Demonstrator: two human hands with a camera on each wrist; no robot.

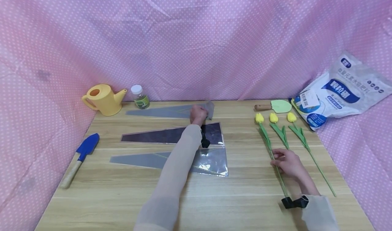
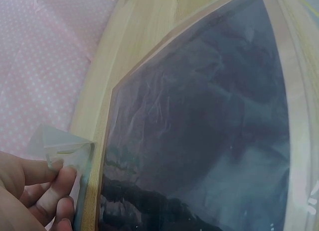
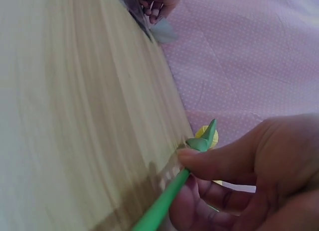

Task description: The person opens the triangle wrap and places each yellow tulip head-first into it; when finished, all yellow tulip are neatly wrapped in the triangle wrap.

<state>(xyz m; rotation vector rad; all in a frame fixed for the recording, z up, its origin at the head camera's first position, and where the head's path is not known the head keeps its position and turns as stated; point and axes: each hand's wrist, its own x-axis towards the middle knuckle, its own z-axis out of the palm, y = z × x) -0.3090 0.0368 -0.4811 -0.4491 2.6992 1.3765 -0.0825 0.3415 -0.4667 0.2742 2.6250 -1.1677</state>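
From the head camera, the left hand (image 1: 198,114) is reaching to the far edge of the wooden table (image 1: 122,203), pinching the wide end of the farthest clear wrapping sleeve (image 1: 162,112). Three such tapered sleeves are lying in a row: that far one, a dark middle sleeve (image 1: 165,135), and a near sleeve (image 1: 144,159). The right hand (image 1: 286,163) is closing its fingers on the stem of the leftmost yellow tulip (image 1: 264,135); three tulips are lying side by side, the second tulip (image 1: 278,127) and third tulip (image 1: 301,135) just beside it. One yellow watering can (image 1: 102,100), one small bottle (image 1: 140,96), one blue trowel (image 1: 80,158), one green trowel (image 1: 274,105) and one fertilizer bag (image 1: 333,91) are ringing the table.

Over to the left wrist: the fingers (image 2: 55,183) are gripping a folded corner of clear film at the table edge, the dark sleeve (image 2: 199,126) lying just beside.

The right wrist camera: thumb and fingers (image 3: 224,166) are pinching the green stem (image 3: 162,206), held against the table.
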